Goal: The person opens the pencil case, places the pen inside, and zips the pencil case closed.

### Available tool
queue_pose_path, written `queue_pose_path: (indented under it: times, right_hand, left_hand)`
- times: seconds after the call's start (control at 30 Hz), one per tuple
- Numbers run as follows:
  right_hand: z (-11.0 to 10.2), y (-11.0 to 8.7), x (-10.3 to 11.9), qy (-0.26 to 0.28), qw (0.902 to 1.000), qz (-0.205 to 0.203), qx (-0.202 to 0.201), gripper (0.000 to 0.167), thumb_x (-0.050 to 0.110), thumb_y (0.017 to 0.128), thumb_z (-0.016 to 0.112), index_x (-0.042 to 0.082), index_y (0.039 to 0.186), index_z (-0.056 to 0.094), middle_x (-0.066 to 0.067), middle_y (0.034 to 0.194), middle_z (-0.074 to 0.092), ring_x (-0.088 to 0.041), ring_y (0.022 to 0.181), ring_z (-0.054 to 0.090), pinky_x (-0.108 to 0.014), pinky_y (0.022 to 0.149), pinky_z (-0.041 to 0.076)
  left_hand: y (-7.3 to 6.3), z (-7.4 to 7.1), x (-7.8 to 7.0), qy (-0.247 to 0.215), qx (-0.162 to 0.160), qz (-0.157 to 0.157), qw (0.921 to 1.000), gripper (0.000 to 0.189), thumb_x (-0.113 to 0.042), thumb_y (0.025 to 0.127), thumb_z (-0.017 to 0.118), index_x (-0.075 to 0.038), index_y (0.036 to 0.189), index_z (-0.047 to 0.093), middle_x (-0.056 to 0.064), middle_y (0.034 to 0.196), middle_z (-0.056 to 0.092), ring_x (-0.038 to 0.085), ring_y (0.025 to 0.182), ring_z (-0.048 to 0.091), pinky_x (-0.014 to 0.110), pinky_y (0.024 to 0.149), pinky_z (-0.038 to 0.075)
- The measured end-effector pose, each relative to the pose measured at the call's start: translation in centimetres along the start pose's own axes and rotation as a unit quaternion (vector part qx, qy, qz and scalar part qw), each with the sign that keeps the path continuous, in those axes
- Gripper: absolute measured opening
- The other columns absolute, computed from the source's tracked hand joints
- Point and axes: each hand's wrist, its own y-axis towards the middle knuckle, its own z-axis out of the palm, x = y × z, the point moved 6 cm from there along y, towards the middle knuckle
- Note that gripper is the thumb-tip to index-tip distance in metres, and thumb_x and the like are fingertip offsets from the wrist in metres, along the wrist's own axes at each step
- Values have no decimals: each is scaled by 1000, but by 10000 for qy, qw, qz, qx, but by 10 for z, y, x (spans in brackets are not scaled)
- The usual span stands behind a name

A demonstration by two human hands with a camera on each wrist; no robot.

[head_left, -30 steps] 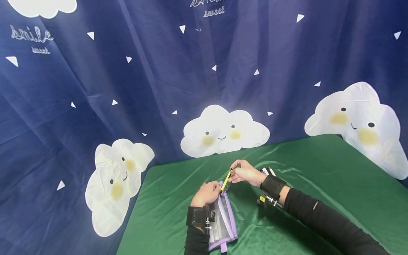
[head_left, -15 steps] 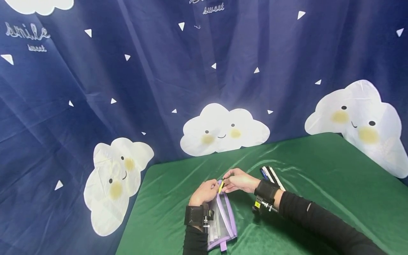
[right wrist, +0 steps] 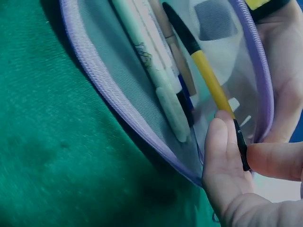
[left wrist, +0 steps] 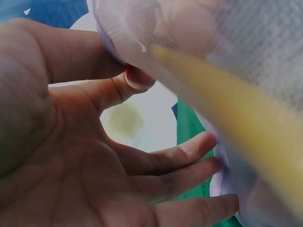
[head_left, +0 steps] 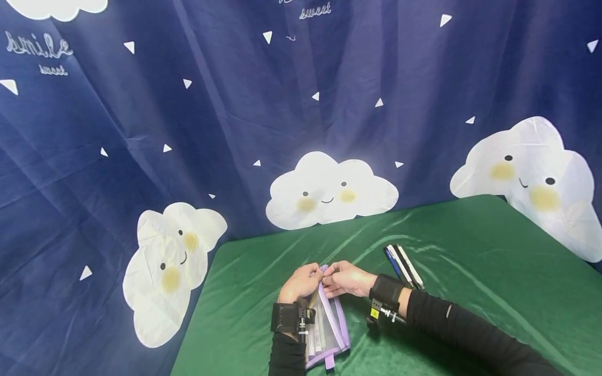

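Note:
My left hand (head_left: pixel 300 283) pinches the rim of a see-through mesh pencil case (head_left: pixel 346 334) with purple edging; in the left wrist view its thumb and forefinger meet at the edge while the other fingers stay extended. Thumb and fingers of my right hand (right wrist: pixel 265 187) pinch the black end of a yellow-and-black pen (right wrist: pixel 212 84). Most of that pen lies within the open mouth of the case, its other end pointing inward. Several pens (right wrist: pixel 158 75) lie side by side inside. Through the mesh, the yellow barrel (left wrist: pixel 236 118) shows blurred in the left wrist view.
Several pens (head_left: pixel 403 266), white, black and blue, lie together on the green cloth (head_left: pixel 244 303) right of the case, beyond my right wrist. A dark blue curtain (head_left: pixel 226 104) with white clouds hangs behind the table.
My right hand has moved left and down with the yellow-and-black pen, bringing it from above the case into its mouth. My left hand keeps its grip on the rim.

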Motion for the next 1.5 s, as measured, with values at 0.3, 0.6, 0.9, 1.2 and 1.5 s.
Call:
queue_pose_path:
  times: [0.3, 0.6, 0.9, 1.2, 1.5]
  right_hand:
    - [13, -6, -3, -338, 9990, -170, 224, 17, -10, 86, 51, -2, 101, 53, -5, 87, 58, -18, 77, 65, -34, 76, 60]
    - [25, -12, -7, -537, 9905, 109, 1259, 32, -12, 84, 45, 0, 110, 59, -4, 80, 61, -14, 76, 64, -27, 67, 57]
    - [36, -25, -17, -984, 9706, 469, 2147, 40, -12, 81, 45, -3, 120, 50, -5, 82, 63, -13, 64, 60, -18, 51, 50]
    - [47, -23, -33, -1543, 9359, 1054, 2986, 31, -12, 85, 42, 8, 102, 60, -1, 55, 58, -7, 43, 52, -16, 42, 42]
    - [50, -29, -39, -1769, 9244, 1148, 3179, 26, -4, 93, 44, 6, 75, 61, 2, 48, 53, -4, 38, 44, -16, 40, 35]
  left_hand:
    - [1, -1, 0, -54, -19, -41, 10000, 24, -20, 102, 48, -11, 81, 54, -1, 73, 47, 16, 71, 47, 28, 61, 37]
    - [1, -1, 4, -180, 3, -127, 9998, 22, -21, 101, 48, -13, 83, 57, -2, 72, 46, 16, 70, 48, 29, 60, 38]
    - [0, -1, 2, -85, -65, -43, 9999, 22, -21, 101, 50, -10, 85, 60, -2, 72, 45, 15, 69, 47, 29, 59, 37]
    - [-1, -2, -3, 6, -117, 7, 9999, 25, -20, 101, 49, -13, 78, 53, -2, 70, 42, 15, 69, 47, 28, 60, 37]
    - [1, 2, -4, 216, -63, 51, 9997, 28, -21, 103, 48, -14, 77, 50, -2, 70, 42, 17, 72, 46, 29, 64, 37]
